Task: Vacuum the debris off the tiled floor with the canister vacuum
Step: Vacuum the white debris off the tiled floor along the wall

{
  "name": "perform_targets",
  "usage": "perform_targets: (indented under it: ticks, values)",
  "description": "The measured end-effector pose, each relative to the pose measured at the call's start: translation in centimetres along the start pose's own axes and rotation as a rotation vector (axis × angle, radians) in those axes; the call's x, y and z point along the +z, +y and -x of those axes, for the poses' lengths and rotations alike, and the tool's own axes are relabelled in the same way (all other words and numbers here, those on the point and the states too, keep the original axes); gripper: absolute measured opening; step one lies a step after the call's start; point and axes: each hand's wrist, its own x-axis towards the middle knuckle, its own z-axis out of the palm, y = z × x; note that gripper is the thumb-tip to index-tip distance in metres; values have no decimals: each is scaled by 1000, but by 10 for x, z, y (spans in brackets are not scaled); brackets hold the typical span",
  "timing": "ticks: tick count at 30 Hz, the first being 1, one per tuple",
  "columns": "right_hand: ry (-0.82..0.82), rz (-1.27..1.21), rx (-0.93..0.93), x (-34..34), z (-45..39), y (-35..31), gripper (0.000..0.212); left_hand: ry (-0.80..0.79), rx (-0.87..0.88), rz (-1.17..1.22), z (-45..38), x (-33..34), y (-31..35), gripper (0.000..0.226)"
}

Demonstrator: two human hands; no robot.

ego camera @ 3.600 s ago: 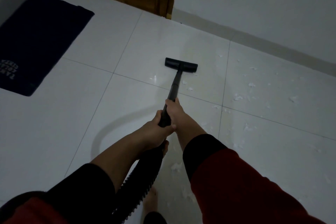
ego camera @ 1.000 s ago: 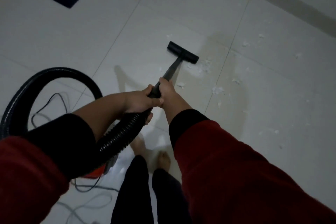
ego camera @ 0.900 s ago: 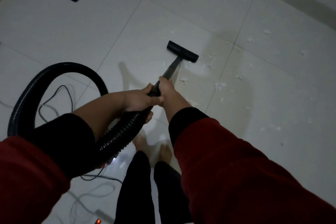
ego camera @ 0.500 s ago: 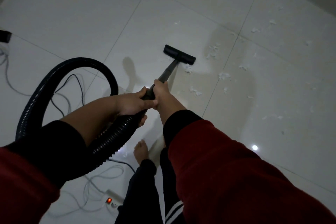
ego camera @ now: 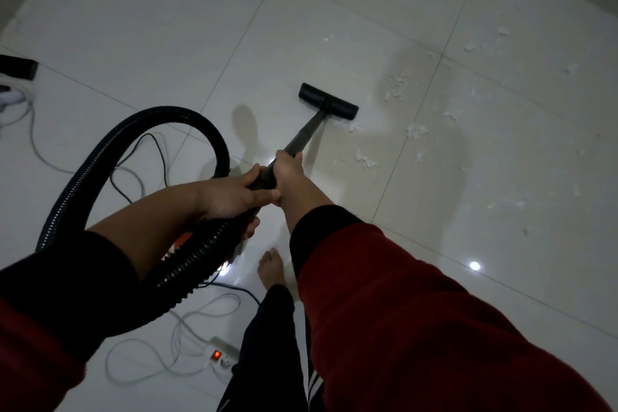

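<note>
The floor [ego camera: 167, 43] is lying white under everything. The hose [ego camera: 100, 157] is looping back from the left hand [ego camera: 230, 196], whose fingers are curling round the wand [ego camera: 304, 134]; the right hand [ego camera: 289, 170] is gripping just ahead. The nozzle [ego camera: 327, 105] is sitting well beyond the fingers, debris [ego camera: 414, 130] scattered to its right.

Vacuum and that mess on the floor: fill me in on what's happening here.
A person is vacuuming a white tiled floor. The right hand and left hand both grip the black wand, with the ribbed hose looping off to the left. The floor head sits flat on the tile, and white debris is scattered just to its right and further out. A power strip with a lit red switch and loose cables lie near the person's bare foot.
</note>
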Motion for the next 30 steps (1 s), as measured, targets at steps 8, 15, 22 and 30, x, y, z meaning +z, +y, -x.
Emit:
perform_targets:
  ticks: [8, 15, 22, 30]
  values:
    - [-11, 19, 12, -15, -12, 21, 64, 1, -4, 41, -13, 20, -22, 73]
    - [-24, 47, 20, -28, 3, 28, 63, -1, -12, 107, -5, 34, -29, 75]
    - [47, 76, -6, -52, 1, 24, 63, -44, 26, 45, -14, 50, -24, 69]
    - [101, 57, -27, -66, 9, 26, 58, -86, 22, 34, -23, 56, -30, 75]
